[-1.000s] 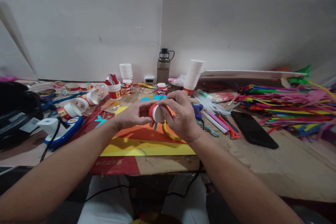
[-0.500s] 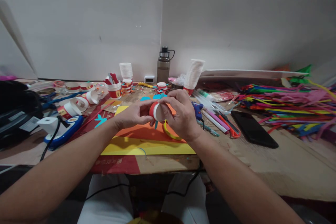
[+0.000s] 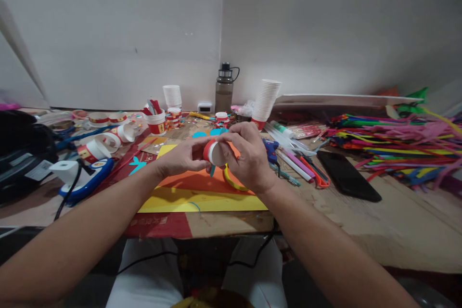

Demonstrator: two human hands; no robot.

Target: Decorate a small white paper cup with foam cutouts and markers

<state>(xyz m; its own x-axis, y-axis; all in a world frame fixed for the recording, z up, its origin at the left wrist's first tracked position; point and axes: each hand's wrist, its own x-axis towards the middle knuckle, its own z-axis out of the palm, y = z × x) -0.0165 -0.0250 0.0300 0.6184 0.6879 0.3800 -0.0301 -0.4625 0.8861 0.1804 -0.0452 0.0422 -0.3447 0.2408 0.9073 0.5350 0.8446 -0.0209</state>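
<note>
Between my two hands is the cut-down base of a red and white paper cup, tilted so that its round white bottom shows. My left hand grips its left side, fingers and thumb closed round the red band. On the other side my right hand is closed, its thumb and fingers pressed on the rim. A teal strip pokes out below the cup piece. Under the hands lie orange paper and yellow paper. A yellow ring-shaped piece rests beside my right hand.
Stacked paper cups and a water bottle stand at the back. To the right are a black phone, pens and piled pipe cleaners. A blue and white power strip and cut cups lie left.
Both hands keep hold of the cup piece in nearly the same pose. The whole view has shifted very slightly.
</note>
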